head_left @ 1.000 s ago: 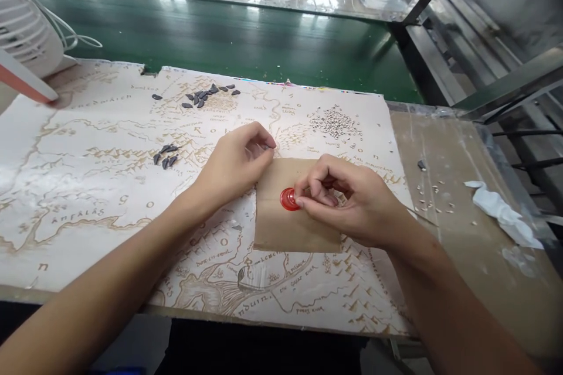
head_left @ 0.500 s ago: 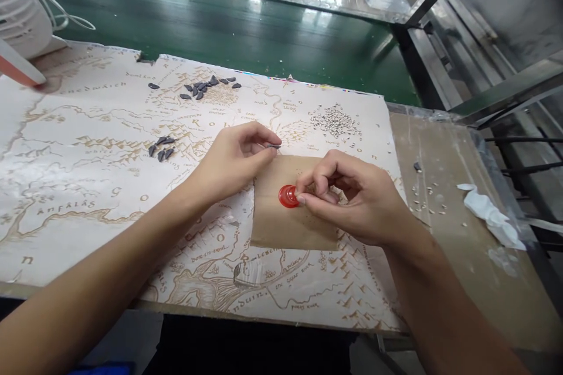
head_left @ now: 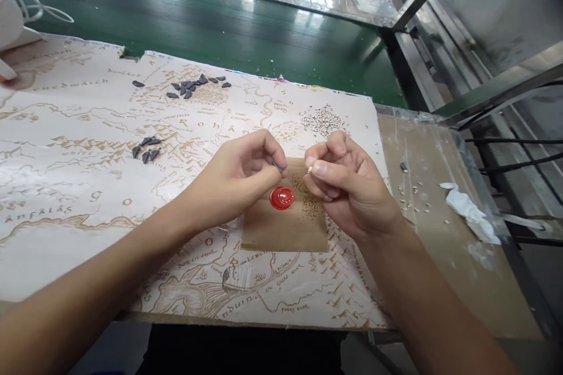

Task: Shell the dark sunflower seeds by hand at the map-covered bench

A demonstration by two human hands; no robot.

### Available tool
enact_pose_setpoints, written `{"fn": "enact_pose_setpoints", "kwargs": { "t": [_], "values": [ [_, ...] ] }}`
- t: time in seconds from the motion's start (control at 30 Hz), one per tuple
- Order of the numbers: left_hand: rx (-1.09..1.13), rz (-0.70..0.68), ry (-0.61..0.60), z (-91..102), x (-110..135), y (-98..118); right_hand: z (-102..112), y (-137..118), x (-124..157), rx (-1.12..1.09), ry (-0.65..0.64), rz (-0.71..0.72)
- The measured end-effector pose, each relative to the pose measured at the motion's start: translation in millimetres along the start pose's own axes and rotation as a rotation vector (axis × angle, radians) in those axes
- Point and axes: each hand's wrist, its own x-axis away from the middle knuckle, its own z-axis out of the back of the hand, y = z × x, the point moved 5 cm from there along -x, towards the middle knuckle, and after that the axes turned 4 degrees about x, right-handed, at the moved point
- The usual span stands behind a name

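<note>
My left hand (head_left: 248, 173) pinches a small dark grey piece (head_left: 277, 165), mostly hidden by the fingertips. Between thumb and forefinger of my right hand (head_left: 347, 181) is a tiny whitish piece (head_left: 310, 170). Both hands hover close together above a brown cardboard square (head_left: 281, 237). A small round red dish (head_left: 281, 198) stands on the cardboard below my fingers, something shiny in it. Fine dark specks (head_left: 310, 208) lie scattered on the cardboard to the right of the dish.
On the map-printed sheet (head_left: 109, 176) lie two groups of dark pieces (head_left: 189, 87) (head_left: 147, 147) and a heap of tiny pale bits (head_left: 324, 121). Crumpled white tissue (head_left: 470, 211) lies at the right. A green conveyor belt (head_left: 220, 29) runs behind; a white appliance (head_left: 11, 23) stands far left.
My right hand has lifted from the red dish and moved up beside my left fingertips, with a whitish piece now visible in its pinch. The whole view has shifted slightly.
</note>
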Motion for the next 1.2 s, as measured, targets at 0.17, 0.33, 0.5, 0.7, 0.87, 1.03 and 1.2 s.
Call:
{"fn": "enact_pose_setpoints", "kwargs": {
  "t": [0.17,0.33,0.5,0.7,0.87,1.03,1.2],
  "values": [
    [-0.055,0.050,0.026,2.8,0.4,-4.7,0.6,6.1,-0.9,-0.052,-0.003,-0.039],
    [-0.120,0.047,0.036,6.1,-0.4,-1.5,5.4,9.9,-4.7,-0.132,0.039,-0.131],
    [-0.067,0.079,0.000,1.8,1.9,-1.6,5.4,13.3,-4.4,-0.206,0.073,-0.193],
    [0.141,0.177,-0.072,-7.6,6.0,-2.6,0.3,17.3,-1.9,-0.179,0.054,-0.148],
    [0.238,0.209,-0.095,-8.0,7.3,-6.0,0.3,16.1,-3.3,-0.163,0.072,-0.130],
    [0.248,0.235,-0.061,-5.7,5.6,-9.4,-0.1,13.5,-4.0,-0.114,0.092,-0.107],
    [0.249,0.258,-0.083,-7.9,4.7,-8.1,-0.7,16.6,-3.6,-0.102,0.093,-0.109]
  ]
}}
